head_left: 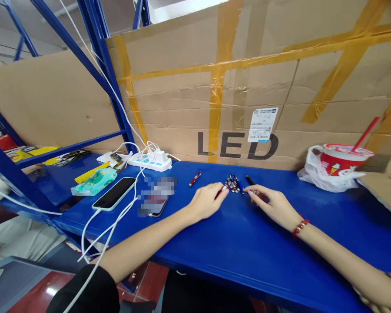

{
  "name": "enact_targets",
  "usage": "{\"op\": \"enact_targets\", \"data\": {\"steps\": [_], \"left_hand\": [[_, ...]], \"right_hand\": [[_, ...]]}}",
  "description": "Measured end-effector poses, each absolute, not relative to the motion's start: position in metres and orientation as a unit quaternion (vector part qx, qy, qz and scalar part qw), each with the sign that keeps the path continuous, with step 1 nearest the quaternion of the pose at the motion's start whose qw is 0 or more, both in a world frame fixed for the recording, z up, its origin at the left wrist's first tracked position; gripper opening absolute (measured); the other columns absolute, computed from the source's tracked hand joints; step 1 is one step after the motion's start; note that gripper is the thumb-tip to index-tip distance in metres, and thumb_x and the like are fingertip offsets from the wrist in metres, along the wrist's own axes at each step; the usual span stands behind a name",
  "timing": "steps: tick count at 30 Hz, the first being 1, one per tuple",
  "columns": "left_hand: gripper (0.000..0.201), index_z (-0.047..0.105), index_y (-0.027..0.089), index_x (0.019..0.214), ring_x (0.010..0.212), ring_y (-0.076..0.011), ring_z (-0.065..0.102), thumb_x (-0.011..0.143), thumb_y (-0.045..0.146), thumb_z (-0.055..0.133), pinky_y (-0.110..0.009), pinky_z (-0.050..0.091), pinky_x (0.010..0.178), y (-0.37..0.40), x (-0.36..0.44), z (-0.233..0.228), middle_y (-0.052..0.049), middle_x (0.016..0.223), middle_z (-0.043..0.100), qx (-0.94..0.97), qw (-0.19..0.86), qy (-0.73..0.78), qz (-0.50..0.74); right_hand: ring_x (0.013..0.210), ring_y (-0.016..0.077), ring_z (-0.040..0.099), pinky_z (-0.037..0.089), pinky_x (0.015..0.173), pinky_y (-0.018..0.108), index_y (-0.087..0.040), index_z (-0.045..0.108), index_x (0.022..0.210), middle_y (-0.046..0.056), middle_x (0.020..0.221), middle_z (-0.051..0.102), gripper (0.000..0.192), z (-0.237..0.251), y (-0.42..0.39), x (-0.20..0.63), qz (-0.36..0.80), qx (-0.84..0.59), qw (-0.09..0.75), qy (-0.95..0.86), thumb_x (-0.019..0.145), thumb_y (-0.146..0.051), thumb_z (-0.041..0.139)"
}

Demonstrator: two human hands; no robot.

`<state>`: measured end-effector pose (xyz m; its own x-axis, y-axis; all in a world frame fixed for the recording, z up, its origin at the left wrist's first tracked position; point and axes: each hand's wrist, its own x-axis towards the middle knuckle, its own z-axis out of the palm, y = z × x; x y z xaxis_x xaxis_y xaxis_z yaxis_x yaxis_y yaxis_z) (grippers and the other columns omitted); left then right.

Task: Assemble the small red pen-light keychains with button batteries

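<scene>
Head view: our left hand (206, 202) pinches perhaps a red pen; right hand (271, 203) fingers grasp a dark piece. Small parts (232, 183) at twelve o'clock lie unassembled.

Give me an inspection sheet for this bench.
Surface: blue shelf, used as a bench.
Job's things: small parts pile, black pen and red pen beside it.
Clutter: two phones, tissue pack, red cup in a plastic bag.
Hands: left hand fingertips at the pile; right hand touching next to it; whether either grips cannot be told.
Cables: white leads from power strip run over the front edge.
Surroundings: taped cardboard marked LED, blue rack posts.
</scene>
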<state>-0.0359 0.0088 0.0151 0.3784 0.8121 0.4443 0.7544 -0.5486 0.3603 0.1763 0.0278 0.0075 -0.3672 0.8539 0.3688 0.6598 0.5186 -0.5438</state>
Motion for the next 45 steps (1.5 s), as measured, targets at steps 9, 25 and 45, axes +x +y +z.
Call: {"op": "enact_targets", "data": {"steps": [9,25,45], "left_hand": [[0.023,0.046,0.023,0.090,0.087,-0.0161,0.057,0.091,0.037,0.027,-0.023,0.039,0.068,0.005,-0.032,0.018,0.000,0.095,0.060,0.780,0.040,0.540,0.313],[0.029,0.036,0.025,0.114,0.100,-0.0239,0.055,0.091,0.036,0.023,-0.032,0.044,0.073,-0.008,-0.023,0.009,-0.006,0.110,0.058,0.790,0.030,0.560,0.250],[0.025,0.033,0.019,0.106,0.079,-0.0223,0.061,0.091,0.035,0.022,-0.029,0.042,0.065,-0.002,-0.024,0.008,-0.009,0.087,0.063,0.803,0.026,0.556,0.213]], "right_hand": [[0.057,0.0103,0.051,0.043,0.059,0.024,-0.014,0.059,0.100,0.003,0.071,0.058,0.036,0.014,0.034,0.158,0.189,-0.436,0.425,-0.770,0.085,-0.037,0.036],[0.056,0.0055,0.054,0.044,0.051,0.016,-0.013,0.066,0.081,0.004,0.076,0.067,0.021,0.019,0.029,0.107,0.491,-0.395,0.548,-0.549,0.069,-0.031,0.063],[0.066,0.0106,0.063,0.051,0.063,0.020,-0.011,0.067,0.079,0.008,0.077,0.069,0.011,0.013,0.033,0.114,0.489,-0.418,0.546,-0.537,0.068,-0.010,0.063]]}}
